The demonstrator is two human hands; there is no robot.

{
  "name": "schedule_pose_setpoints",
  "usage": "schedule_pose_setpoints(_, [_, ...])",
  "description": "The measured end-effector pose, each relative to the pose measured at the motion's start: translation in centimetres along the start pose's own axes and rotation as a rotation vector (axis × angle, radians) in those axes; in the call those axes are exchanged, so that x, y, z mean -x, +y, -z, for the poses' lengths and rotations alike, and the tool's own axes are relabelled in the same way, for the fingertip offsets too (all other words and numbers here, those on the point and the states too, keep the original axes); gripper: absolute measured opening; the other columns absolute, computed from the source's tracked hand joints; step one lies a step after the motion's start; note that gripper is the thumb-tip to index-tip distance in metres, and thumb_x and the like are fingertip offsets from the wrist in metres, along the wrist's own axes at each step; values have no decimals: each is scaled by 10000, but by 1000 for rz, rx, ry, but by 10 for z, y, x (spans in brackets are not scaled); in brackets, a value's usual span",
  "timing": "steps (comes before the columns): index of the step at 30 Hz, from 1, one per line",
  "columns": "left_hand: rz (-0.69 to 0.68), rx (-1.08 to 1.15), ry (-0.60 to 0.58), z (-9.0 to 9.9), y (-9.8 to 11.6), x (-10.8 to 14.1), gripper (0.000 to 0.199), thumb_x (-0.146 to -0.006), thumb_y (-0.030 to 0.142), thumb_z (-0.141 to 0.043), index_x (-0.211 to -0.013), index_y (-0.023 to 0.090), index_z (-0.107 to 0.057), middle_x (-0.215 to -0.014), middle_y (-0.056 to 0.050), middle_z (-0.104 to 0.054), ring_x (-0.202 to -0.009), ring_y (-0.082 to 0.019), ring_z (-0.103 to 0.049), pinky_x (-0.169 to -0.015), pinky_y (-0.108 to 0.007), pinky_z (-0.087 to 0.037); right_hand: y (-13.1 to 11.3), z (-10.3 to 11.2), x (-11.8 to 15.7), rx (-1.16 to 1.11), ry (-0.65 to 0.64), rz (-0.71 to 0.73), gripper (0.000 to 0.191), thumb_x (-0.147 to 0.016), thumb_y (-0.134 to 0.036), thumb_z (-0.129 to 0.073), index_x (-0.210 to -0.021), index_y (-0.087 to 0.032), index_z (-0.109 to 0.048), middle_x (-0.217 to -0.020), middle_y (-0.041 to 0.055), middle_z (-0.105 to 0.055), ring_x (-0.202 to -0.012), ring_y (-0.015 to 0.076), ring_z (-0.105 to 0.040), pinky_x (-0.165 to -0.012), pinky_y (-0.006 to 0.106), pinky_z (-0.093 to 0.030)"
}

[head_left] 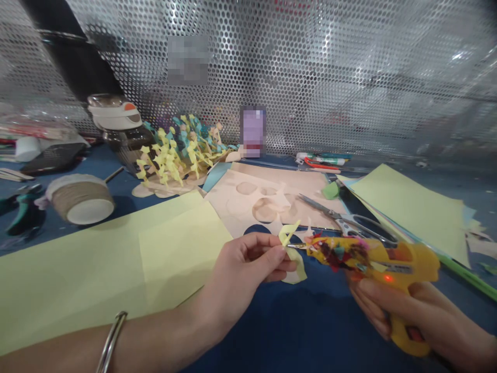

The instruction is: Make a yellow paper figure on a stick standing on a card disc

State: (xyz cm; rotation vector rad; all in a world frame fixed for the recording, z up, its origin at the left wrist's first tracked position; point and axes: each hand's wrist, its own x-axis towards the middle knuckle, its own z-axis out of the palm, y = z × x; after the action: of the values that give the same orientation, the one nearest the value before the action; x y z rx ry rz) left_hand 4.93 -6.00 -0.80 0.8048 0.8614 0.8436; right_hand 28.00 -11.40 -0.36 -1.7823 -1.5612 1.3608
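My left hand point(252, 261) pinches a small pale yellow paper cutout point(289, 233) between thumb and fingers. A wider pale piece of paper point(295, 269) hangs just below those fingertips. Wrapped in my right hand point(407, 305) is a yellow hot glue gun point(388, 256), its red light lit and its barrel crusted with coloured scraps. The metal nozzle point(298, 245) points left and meets the cutout by my left thumb; whether glue is coming out cannot be made out.
Scissors point(330, 212) lie on cut peach paper point(279, 181). Yellow-green sheets point(171, 248) spread at left, more paper point(411, 207) at right. Curly paper decorations point(171, 160), a bottle point(120, 124) and a twine-wrapped cup point(81, 197) stand at back left. A perforated metal panel point(310, 77) rises behind.
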Motion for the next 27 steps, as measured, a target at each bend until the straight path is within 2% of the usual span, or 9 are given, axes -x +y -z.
schedule_pose_setpoints(9, [-4,-9,-1,1,-1,-1,132,-769,239,-704,-777,131,-629,-719,-12,-687,-705,-117,-685,-660,-171,-532,-2,-2,1,9,15,38,579,-745,-723,-441,-454,-223,-457,-465,21,-513,-464,152,-481,-473,260,-423])
schedule_pose_setpoints(15, [-5,3,-3,2,-1,1,126,-772,229,-704,-781,130,-627,-715,-7,-687,-704,-112,-686,-657,-165,-534,-4,-2,1,36,30,-15,619,-679,-790,-424,-426,-226,-437,-461,34,-504,-469,161,-477,-487,279,-419])
schedule_pose_setpoints(21, [-3,-1,-6,0,-1,1,125,-773,229,-702,-778,129,-627,-707,-8,-684,-707,-115,-687,-646,-160,-529,-4,-2,4,25,19,-13,595,-716,-761,-436,-455,-225,-444,-487,25,-512,-494,155,-481,-508,268,-416])
schedule_pose_setpoints(27, [-5,-31,-5,1,0,0,143,-777,254,-698,-780,131,-625,-720,-8,-686,-722,-112,-682,-662,-166,-530,-5,-2,1,92,75,-60,622,-670,-802,-418,-439,-227,-473,-487,29,-517,-478,152,-484,-480,259,-426])
